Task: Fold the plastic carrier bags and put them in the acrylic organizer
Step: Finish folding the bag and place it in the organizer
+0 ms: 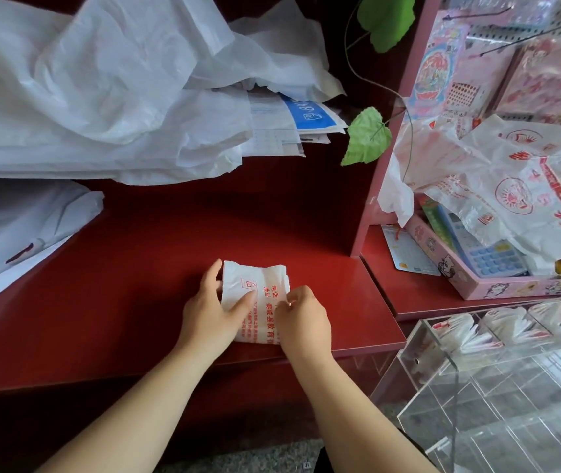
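A white carrier bag with red print (262,288), folded into a small flat packet, lies near the front edge of the red counter (142,268). My left hand (214,308) rests on its left side, thumb on the bag's left edge and a finger pressing its face. My right hand (303,319) pinches the packet's right part with curled fingers. The clear acrylic organizer (497,387) stands at the lower right, and its far compartments hold several folded bags (511,327). A loose heap of unfolded printed bags (497,186) lies on the pink shelf at right.
Large white plastic sheets and papers (101,90) cover the counter's back left. A pink shelf frame (385,141) stands to the right, with a pink box (470,285) holding a calculator (487,254). Green leaves (368,134) hang by the frame.
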Demonstrator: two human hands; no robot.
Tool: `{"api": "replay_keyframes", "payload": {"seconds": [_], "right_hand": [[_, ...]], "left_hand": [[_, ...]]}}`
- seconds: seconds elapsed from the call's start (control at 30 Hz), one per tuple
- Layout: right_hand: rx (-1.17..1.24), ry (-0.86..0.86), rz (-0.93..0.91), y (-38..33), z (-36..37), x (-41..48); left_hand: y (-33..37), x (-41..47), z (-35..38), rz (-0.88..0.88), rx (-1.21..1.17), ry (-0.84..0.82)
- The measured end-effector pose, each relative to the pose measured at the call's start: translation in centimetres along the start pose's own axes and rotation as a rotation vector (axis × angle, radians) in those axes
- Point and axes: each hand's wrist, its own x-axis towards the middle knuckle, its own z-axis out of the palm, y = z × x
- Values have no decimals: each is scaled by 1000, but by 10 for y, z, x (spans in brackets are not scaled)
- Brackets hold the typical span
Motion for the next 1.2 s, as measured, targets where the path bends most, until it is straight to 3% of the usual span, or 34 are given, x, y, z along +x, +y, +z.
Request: {"api": "replay_keyframes", "payload": {"seconds": [0.23, 0.37, 0.53, 0.7, 0.83, 1.0, 1.2], "right_hand": [[61, 27, -88, 4, 2, -8], [-22, 19, -150, 7, -1, -13], [-64, -8, -224, 14, -1, -11], [-21, -130, -255, 17, -6, -7], [-34, -211, -284, 17, -10, -3], [212, -189, -163, 7, -15, 3], [137, -191, -70, -8, -17, 32]], "left_hand": [[-14, -7, 0, 88, 133, 45], [-13, -11, -1, 117, 201, 36], [-18, -20, -14, 164, 151, 82], [-21, -26, -24, 172, 149, -99], [-23, -29, -28, 147, 105, -114], [-28, -30, -24, 158, 161, -98], [-31, -26, -23, 150, 188, -76]]}}
